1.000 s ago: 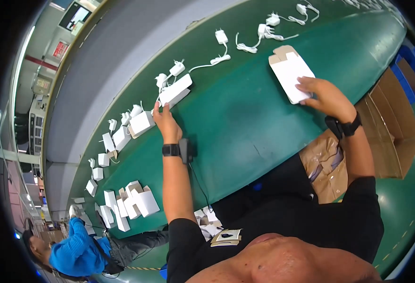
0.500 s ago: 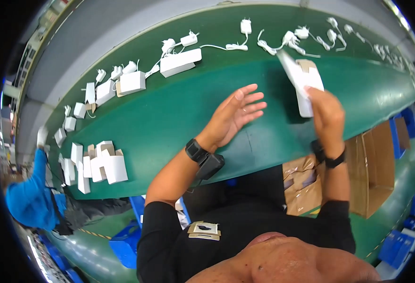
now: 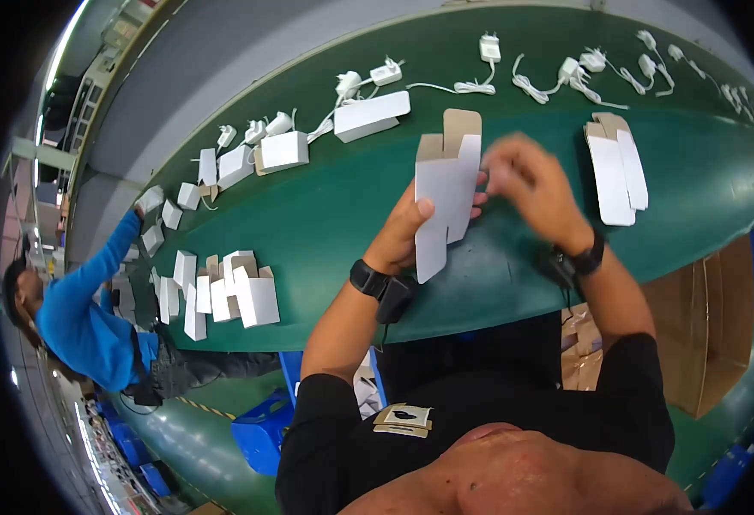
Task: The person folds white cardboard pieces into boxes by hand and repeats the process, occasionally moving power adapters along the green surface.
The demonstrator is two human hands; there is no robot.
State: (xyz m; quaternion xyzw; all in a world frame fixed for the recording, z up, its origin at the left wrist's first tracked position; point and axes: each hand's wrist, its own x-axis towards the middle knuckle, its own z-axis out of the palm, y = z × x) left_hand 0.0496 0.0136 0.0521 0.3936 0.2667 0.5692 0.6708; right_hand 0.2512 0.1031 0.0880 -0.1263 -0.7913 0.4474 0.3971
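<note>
My left hand [image 3: 411,225] grips a flat white carton [image 3: 446,196] above the green belt [image 3: 325,223] — upright, so its flaps face me. My right hand [image 3: 533,184] is blurred at the carton's edge — I cannot tell if it closes.

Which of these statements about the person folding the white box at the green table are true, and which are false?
1. The left hand holds a flat white carton. True.
2. The carton is lying on the green table. False: it is held up above the table.
3. A stack of flat cartons lies to the right of the right hand. True.
4. Both wrists are bare. False: each wears a dark wristband.
5. White chargers with cables lie along the far side of the table. True.
</note>
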